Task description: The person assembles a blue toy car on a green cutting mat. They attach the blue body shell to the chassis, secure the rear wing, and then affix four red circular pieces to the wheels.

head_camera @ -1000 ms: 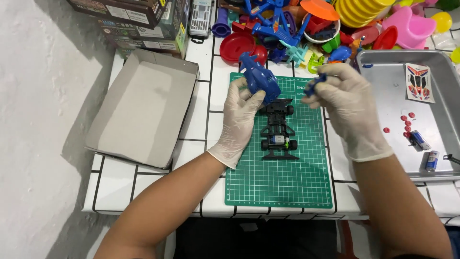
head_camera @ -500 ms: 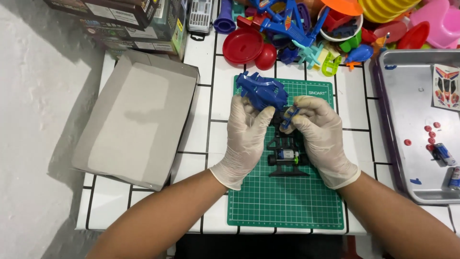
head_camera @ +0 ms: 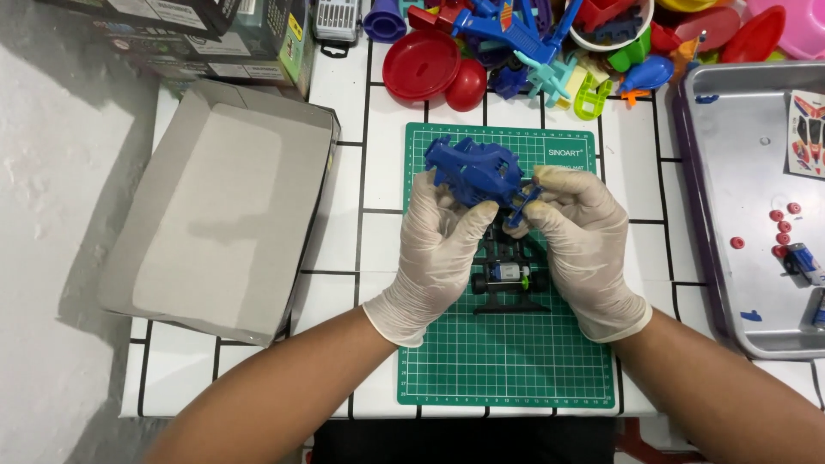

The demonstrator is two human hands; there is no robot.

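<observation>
Over the green cutting mat (head_camera: 507,361), both gloved hands meet around a blue toy car shell (head_camera: 473,167). Left hand (head_camera: 438,249) has its fingers (head_camera: 455,225) curled shut on the shell from below and the side, thumb up against its underside. Right hand (head_camera: 577,245) pinches a small blue part (head_camera: 524,204) at the shell's rear edge, fingers closed tight on it, and the part looks like it's touching the shell, though I can't tell whether it's actually clipped in. Shell sits tilted, held up off the mat near its top half. Right under the hands, a black chassis (head_camera: 509,279) lies flat on the mat with wheels on both sides and a little motor or battery bit in the middle, partly hidden by the palms. Mat sits on a white tiled worktop (head_camera: 344,215) with dark grout lines. Off to the left there's an open grey cardboard box lid (head_camera: 219,215), lying well apart from the mat's edge, with some darker boxes (head_camera: 215,34) behind it. Along the back is a messy heap of coloured plastic toys (head_camera: 550,43), including a red round lid (head_camera: 421,64) just beyond the mat. On the right a metal tray (head_camera: 739,198) holds a sticker sheet (head_camera: 808,133), a few small red discs (head_camera: 780,225) and some tiny blue bits near its right edge.
</observation>
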